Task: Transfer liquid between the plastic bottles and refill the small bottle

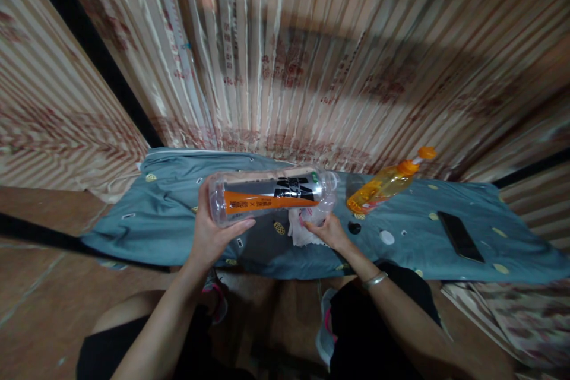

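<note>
A large clear plastic bottle (267, 190) with an orange and black label lies sideways in the air above the cloth-covered surface, its uncapped-looking neck pointing right. Around its base end is my left hand (211, 219), thumb along the near side. My right hand (327, 228) is beneath the neck end, its fingers closed on a crumpled white tissue (303, 234) with pink marks, which is pressed near or against the bottle. Part of the tissue is hidden behind the bottle and fingers.
An orange pump bottle (378, 190) of yellow-orange liquid stands to the right. Near it lie a small black cap (354, 228) and a white disc (387, 237). A dark phone (460, 236) rests further right on the teal cloth (169, 219). Striped curtains (285, 71) hang behind; black poles (98, 53) frame the sides.
</note>
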Demonstrator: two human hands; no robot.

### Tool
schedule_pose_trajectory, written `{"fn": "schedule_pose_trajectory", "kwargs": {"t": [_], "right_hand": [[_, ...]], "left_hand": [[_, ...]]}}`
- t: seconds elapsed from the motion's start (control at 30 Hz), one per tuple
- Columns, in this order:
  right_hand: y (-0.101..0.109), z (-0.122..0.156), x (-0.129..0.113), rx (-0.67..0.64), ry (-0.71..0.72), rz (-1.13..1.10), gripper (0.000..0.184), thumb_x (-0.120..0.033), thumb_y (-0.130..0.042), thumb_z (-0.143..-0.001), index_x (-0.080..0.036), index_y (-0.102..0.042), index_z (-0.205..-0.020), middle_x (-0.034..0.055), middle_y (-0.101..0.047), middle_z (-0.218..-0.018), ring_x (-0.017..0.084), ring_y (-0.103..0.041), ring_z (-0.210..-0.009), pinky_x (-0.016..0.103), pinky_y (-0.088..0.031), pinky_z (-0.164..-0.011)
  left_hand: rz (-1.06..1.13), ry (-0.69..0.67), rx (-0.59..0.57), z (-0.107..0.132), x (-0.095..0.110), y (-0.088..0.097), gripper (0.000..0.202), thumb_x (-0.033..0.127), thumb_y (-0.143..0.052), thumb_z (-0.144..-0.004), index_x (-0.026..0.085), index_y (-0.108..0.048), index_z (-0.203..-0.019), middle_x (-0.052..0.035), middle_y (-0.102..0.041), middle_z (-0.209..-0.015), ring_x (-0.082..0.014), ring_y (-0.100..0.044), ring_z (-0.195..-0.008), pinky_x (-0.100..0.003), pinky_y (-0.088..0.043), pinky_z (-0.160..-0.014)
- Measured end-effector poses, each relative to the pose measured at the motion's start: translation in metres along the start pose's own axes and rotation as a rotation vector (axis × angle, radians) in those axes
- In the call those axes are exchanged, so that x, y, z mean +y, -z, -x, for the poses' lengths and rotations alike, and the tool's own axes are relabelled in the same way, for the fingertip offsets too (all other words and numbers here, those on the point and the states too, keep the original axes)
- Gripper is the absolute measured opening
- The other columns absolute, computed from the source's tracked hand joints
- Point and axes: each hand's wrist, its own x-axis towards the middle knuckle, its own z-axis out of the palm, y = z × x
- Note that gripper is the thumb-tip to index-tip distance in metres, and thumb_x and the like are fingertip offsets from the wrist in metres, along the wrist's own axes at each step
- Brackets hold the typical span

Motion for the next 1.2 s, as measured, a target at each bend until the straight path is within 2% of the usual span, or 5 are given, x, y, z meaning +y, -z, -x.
{"fn": "schedule_pose_trajectory", "kwargs": {"t": [0.2,0.57,0.77,1.03,1.2], "right_hand": [[-0.0010,-0.0012,0.0033,0.009,-0.010,0.012,0.054,-0.059,-0.085,-0.069,-0.020,-0.075,-0.105,0.0088,-0.086,-0.097,0.033,-0.081,-0.090,0.042,-0.064,-0.083],[0.0000,-0.0024,0.0069,-0.002,0.004,-0.030,0.053,-0.059,-0.087,-0.068,-0.020,-0.077,-0.103,0.0093,-0.086,-0.099,0.033,-0.081,-0.089,0.044,-0.065,-0.084],[0.0014,-0.0031,0.0054,-0.037,0.030,-0.031,0.043,-0.054,-0.086,-0.071,-0.021,-0.077,-0.097,0.0076,-0.085,-0.094,0.032,-0.082,-0.087,0.043,-0.065,-0.084],[0.0022,-0.0032,0.0061,-0.048,0.011,-0.054,0.049,-0.055,-0.086,-0.069,-0.021,-0.078,-0.103,0.0077,-0.086,-0.099,0.034,-0.081,-0.092,0.047,-0.065,-0.091],[0.0028,-0.0043,0.0051,-0.060,0.020,-0.045,0.047,-0.053,-0.085,-0.071,-0.020,-0.075,-0.103,0.0086,-0.085,-0.098,0.033,-0.081,-0.090,0.045,-0.065,-0.087]], "left_hand": [[0.028,0.065,0.019,-0.0013,0.0064,-0.0025,0.096,0.047,-0.102,-0.052,0.025,-0.061,-0.136,-0.0115,-0.070,-0.137,-0.0351,-0.070,-0.127,-0.052,-0.057,-0.113],[0.015,0.058,0.010,-0.0007,0.0069,-0.0011,0.094,0.045,-0.101,-0.054,0.025,-0.061,-0.137,-0.0128,-0.069,-0.140,-0.0370,-0.069,-0.130,-0.054,-0.057,-0.114],[0.013,0.085,-0.023,-0.0011,0.0082,0.0005,0.095,0.046,-0.101,-0.055,0.025,-0.060,-0.138,-0.0130,-0.070,-0.139,-0.0373,-0.069,-0.130,-0.055,-0.057,-0.115],[-0.015,0.055,-0.038,-0.0012,0.0039,0.0026,0.103,0.057,-0.101,-0.054,0.023,-0.057,-0.141,-0.0153,-0.069,-0.140,-0.0379,-0.069,-0.131,-0.054,-0.057,-0.113],[-0.077,0.003,-0.054,-0.0020,0.0022,0.0046,0.103,0.062,-0.099,-0.058,0.023,-0.056,-0.143,-0.0149,-0.069,-0.140,-0.0377,-0.070,-0.129,-0.054,-0.058,-0.111]]}}
